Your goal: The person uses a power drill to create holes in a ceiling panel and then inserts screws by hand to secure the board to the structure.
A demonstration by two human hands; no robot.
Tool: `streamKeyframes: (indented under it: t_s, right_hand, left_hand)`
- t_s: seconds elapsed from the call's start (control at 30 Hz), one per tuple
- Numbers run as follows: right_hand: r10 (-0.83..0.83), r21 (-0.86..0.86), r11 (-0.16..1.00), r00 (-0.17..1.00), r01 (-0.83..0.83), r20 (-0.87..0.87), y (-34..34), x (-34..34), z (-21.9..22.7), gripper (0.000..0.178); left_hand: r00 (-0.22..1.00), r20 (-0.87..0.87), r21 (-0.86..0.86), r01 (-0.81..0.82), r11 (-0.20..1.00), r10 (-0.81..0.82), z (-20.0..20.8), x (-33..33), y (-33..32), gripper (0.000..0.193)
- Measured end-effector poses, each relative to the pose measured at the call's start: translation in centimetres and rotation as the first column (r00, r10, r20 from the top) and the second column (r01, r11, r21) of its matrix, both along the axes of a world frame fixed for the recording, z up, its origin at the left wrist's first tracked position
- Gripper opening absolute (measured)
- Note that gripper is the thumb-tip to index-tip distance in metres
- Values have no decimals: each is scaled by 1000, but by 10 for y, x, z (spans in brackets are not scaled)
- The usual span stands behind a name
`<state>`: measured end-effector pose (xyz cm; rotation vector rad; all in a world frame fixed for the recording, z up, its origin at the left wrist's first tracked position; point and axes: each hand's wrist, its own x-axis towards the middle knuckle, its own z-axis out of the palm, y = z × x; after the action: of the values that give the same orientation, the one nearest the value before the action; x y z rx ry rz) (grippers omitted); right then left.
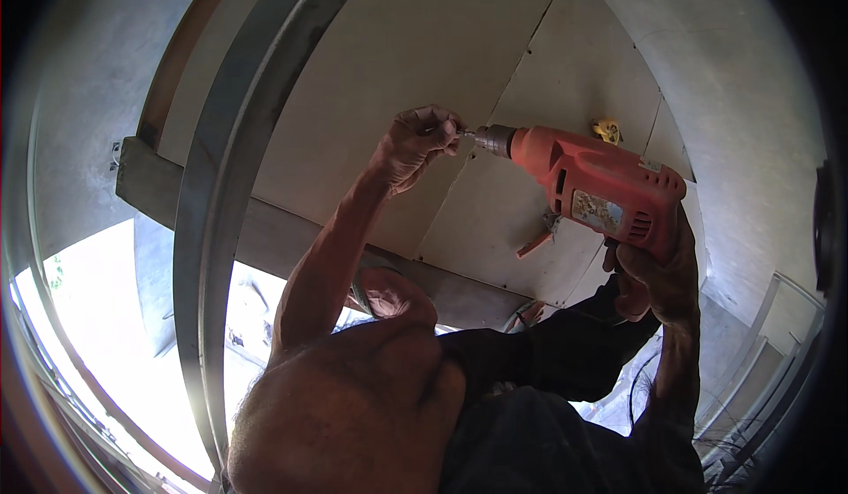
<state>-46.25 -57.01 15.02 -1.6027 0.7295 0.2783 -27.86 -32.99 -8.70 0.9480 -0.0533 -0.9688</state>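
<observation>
The right hand (658, 278) grips the red drill (609, 176) toward two o'clock; the left hand (417, 148), at twelve, pinches near the bit (466, 133). It seems seated in the chuck (496, 140); tightness cannot be told.

Power drill's housing (583, 163): red plastic, satin-matt. Chuck (496, 140): dark metal, dull sheen. Housing label (597, 211): worn, patchy. Upright beam (208, 185): grey metal, smooth, faint gloss. Panels (389, 61): matt, smooth board. Trousers (565, 344): dark matt cloth. Right-hand wall (733, 79): matt, plaster-like.
</observation>
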Motion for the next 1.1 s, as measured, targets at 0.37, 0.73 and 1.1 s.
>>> streamKeyframes:
  t_s: [0.37,0.73,1.1]
  right_hand:
    - [-24,-56,998,999,25,22,3,-1,-1,71]
    - [-26,-26,999,999,27,41,1,-5,-4,72]
    - [139,-344,930,990,-128,6,-11,-28,-4,75]
  left_hand:
    - [989,137,49,49,998,-55,1,1,-1,22]
    - [995,85,43,47,998,-51,0,1,-1,21]
    - [947,261,99,166,981,-187,6,6,-15,16]
